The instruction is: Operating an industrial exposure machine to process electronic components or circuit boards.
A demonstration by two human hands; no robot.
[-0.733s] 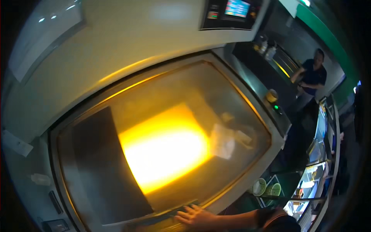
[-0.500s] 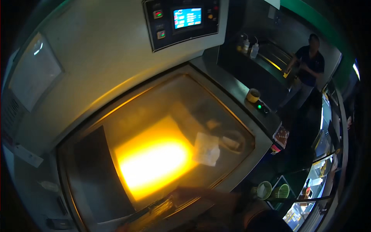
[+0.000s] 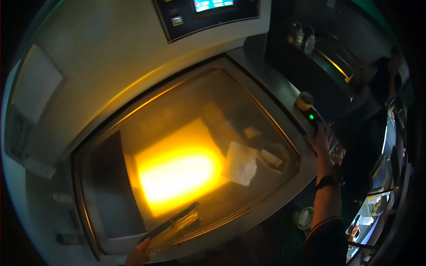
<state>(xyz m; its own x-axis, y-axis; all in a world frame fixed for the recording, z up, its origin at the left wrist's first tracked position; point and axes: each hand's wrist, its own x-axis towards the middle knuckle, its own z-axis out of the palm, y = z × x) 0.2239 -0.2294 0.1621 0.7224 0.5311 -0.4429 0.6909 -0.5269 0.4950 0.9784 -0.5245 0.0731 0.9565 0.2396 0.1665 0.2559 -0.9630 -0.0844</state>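
Right hand now up from the lower door edge, fingers spread flat on the machine's control strip; left hand clamped on flat ridged tray against the lit glass door.

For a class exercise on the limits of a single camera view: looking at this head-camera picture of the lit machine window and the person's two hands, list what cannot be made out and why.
- Left hand: cut off by the lower edge; its grip on the flat ridged piece is unclear.
- Right hand: fingertips lost in darkness at the machine's corner, near the green light.
- Chamber interior behind the window: washed out by the orange glow.
- White paper-like piece: too blurred to identify.
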